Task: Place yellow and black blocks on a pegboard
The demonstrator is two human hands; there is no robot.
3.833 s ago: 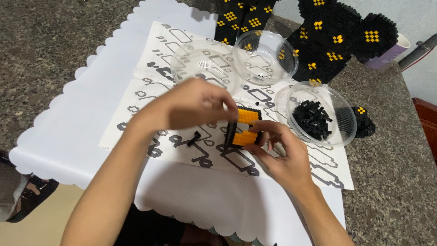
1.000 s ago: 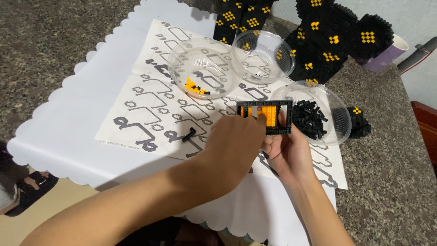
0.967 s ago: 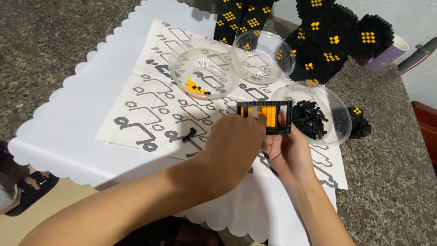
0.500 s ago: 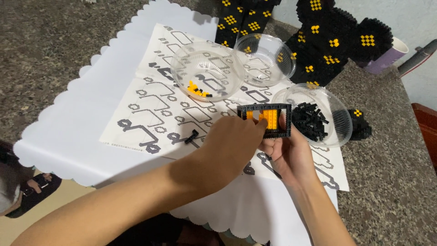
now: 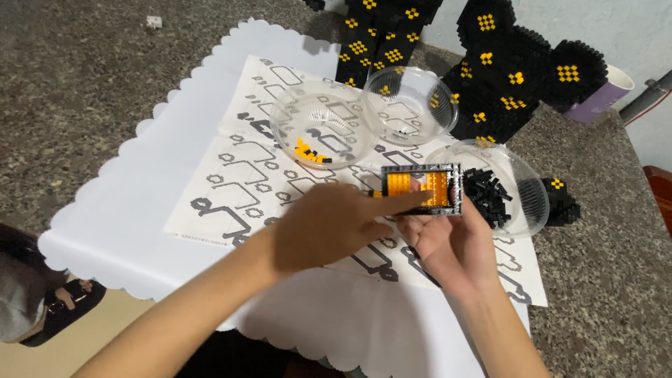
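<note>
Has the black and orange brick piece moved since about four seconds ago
Yes. The black and orange brick piece was low over the printed sheet; it now sits higher and further right, at the rim of the bowl of black bricks.

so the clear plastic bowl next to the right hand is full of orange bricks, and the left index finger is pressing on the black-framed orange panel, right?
Not quite: the head view shows the clear plastic bowl beside the right hand holds black bricks, not orange. The left hand does press the black-framed orange panel.
</note>
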